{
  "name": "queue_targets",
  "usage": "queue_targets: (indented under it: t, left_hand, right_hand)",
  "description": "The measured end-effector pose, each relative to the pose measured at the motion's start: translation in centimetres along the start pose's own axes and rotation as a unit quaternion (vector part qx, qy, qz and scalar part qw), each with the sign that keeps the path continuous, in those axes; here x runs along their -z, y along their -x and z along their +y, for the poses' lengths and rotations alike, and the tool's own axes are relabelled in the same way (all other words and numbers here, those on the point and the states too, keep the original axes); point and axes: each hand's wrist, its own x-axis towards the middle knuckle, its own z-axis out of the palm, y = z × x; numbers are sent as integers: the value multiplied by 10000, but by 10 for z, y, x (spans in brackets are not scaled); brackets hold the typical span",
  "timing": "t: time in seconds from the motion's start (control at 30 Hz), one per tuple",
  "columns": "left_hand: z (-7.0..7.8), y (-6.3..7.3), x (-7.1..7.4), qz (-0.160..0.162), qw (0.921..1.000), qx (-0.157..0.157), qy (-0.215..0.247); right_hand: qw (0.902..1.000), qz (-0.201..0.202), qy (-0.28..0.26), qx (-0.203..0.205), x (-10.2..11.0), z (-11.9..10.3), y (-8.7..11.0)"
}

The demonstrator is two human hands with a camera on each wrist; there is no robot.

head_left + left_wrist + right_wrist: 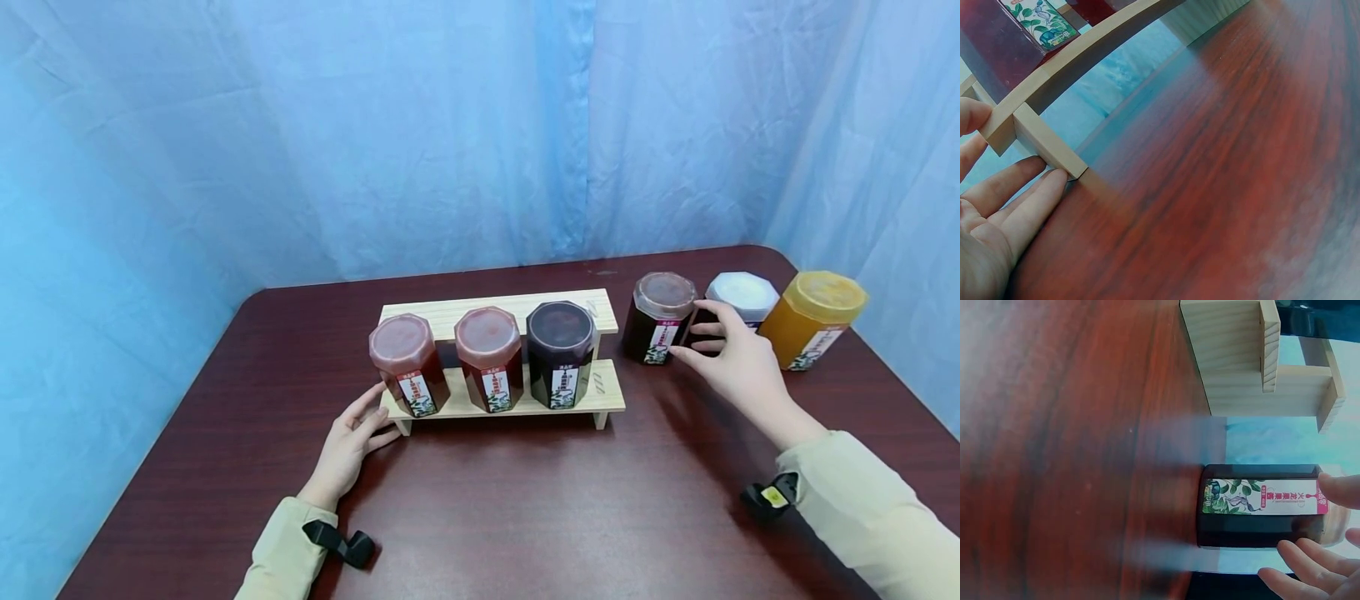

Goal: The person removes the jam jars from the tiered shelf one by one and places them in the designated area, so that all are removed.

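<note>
My left hand [347, 450] touches the left end of a two-step wooden rack [480, 312], its fingers stretched along the end and front leg. On the lower step stand a red jar [420, 375], a second red jar [492, 375] and a dark purple jar [561, 358]. My right hand [738, 358] is at the right side of a dark jar [651, 321] standing on the table beside the rack. In the right wrist view, the thumb overlaps the upper end of its label [1260, 497], and the extended fingers lie along its other side. Whether they press it cannot be told.
Behind the right hand stands a jar with a whitish lid [742, 290], partly hidden. A yellow jar [813, 317] is at its right. The dark wooden table [525, 500] meets blue curtains [412, 142] at the back and sides.
</note>
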Motion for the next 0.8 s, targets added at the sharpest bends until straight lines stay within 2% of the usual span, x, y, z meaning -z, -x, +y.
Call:
queue_targets:
  t: [0.53,0.8]
  left_hand:
    - [1,0,-1,63,9999,57,-144]
    - [0,0,0,69,9999,63,-96]
  right_hand:
    - [9993,-44,-357,-42,-4,-3,11]
    - [9973,-29,-715,155,-6,-13,14]
